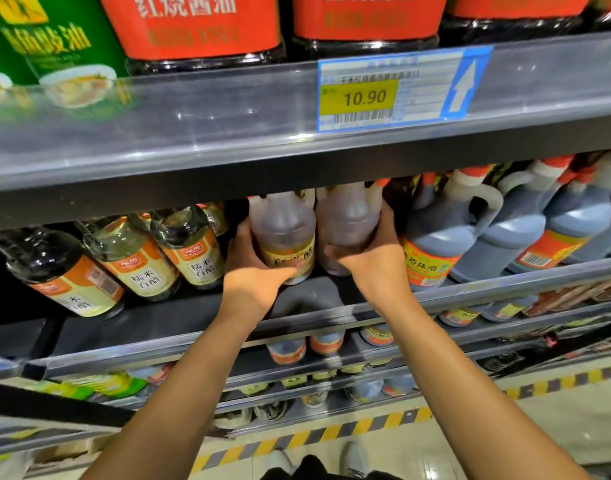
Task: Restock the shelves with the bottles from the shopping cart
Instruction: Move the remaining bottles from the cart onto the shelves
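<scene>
On the far left of the middle shelf stood dark glass bottles with orange-and-cream labels. Beside them the left hand had its grip clamped on a brown jug with a yellow label, thumb curled across its front. Touching that jug, a second brown jug was gripped by the right hand, fingers wrapped round its side. Both jugs sat on the middle shelf. Further right stood a row of handled jugs with red caps. Above, a price tag read 10.90.
</scene>
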A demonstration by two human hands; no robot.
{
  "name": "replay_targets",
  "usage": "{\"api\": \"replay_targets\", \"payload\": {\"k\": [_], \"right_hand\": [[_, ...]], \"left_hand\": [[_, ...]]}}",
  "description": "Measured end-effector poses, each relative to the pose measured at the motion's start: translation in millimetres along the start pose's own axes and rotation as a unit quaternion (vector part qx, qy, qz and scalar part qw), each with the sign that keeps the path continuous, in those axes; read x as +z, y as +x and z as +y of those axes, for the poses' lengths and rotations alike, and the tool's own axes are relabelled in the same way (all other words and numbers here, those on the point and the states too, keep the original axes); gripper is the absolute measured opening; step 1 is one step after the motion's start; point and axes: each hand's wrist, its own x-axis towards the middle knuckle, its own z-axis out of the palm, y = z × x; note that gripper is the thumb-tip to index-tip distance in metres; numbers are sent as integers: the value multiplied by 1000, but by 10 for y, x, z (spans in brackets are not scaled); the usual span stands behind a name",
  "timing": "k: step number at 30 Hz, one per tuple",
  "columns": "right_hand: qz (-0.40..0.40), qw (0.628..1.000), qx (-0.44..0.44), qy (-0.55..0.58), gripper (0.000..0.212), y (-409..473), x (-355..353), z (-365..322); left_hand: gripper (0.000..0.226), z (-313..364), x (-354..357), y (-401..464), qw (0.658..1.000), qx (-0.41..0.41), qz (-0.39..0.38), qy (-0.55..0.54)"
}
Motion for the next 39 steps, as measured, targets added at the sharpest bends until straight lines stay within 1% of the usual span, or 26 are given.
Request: {"api": "replay_targets", "payload": {"k": [2, 4, 6, 8, 10, 13, 21, 25, 28, 30, 33, 35, 37, 39], "right_hand": [[17, 1000, 4, 18, 97, 57, 84, 7], [35, 999, -1, 10, 96, 124, 165, -6], [56, 998, 2, -8, 99, 197, 201, -7], [79, 997, 6, 15, 102, 261, 198, 13], [91, 996, 1, 23, 97, 286, 188, 56], [95, 995, 6, 34, 90, 265, 203, 81], [84, 996, 0, 26, 88, 251, 217, 109], [63, 998, -7, 9, 94, 292, 190, 124], [32, 999, 6, -23, 92, 320, 176, 77], [39, 999, 18, -16, 92, 313, 196, 56], [64, 997, 29, -30, 103, 306, 228, 40], [52, 997, 38, -40, 107, 291, 232, 49], [38, 998, 36, -34, 104, 255, 214, 75], [25, 999, 35, -11, 97, 206, 163, 90]], "left_hand": [[102, -19, 26, 73, 1000, -3, 18, -4], [101, -16, 67, 123, 999, -3, 30, -19], [98, 17, 127, 167, 999, 5, 42, -25], [93, 56, 192, 207, 997, 13, 64, -29], [88, 87, 252, 230, 996, 16, 79, -27], [85, 84, 298, 221, 996, 19, 84, -29], [76, 48, 348, 145, 991, 21, 120, -48], [79, 121, 335, 145, 994, -12, 95, -61], [84, 162, 338, 160, 995, -30, 72, -60], [85, 182, 330, 157, 995, -33, 64, -63], [85, 156, 272, 177, 997, -23, 52, -56], [84, 128, 210, 196, 998, -10, 41, -51], [82, 115, 165, 202, 998, -4, 33, -48], [79, 110, 152, 202, 998, -2, 29, -53]]}}
